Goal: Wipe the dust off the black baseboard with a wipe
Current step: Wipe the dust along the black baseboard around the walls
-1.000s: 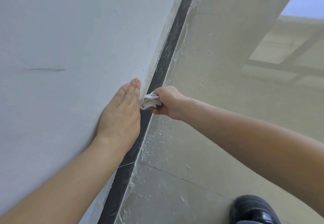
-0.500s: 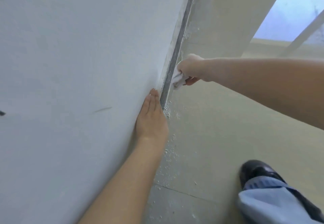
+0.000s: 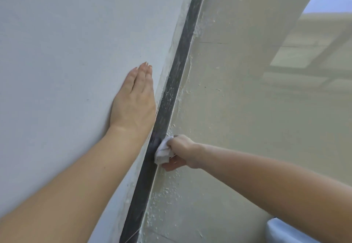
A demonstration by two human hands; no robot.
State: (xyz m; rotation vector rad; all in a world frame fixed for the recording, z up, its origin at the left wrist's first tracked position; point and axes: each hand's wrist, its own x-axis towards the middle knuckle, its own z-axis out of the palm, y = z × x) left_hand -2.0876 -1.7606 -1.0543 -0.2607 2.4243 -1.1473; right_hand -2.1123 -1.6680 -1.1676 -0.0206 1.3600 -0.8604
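The black baseboard (image 3: 178,71) runs as a narrow strip from the bottom centre to the top right, between the wall and the floor. Pale dust streaks show on its upper stretch. My right hand (image 3: 181,150) is closed around a crumpled white wipe (image 3: 162,152), which presses against the baseboard low in the frame. My left hand (image 3: 134,100) lies flat on the grey-white wall (image 3: 66,52), fingers together and extended, just left of the baseboard and farther along it than the wipe.
The pale greenish floor (image 3: 238,119) has white plaster specks along the baseboard edge. A bright window reflection (image 3: 314,52) lies on the floor at the right. A light blue trouser knee (image 3: 282,231) shows at the bottom right corner.
My right hand has slid the wipe back along the baseboard, from beyond my left fingertips to behind my left wrist. The view has shifted, and the black shoe has left the frame.
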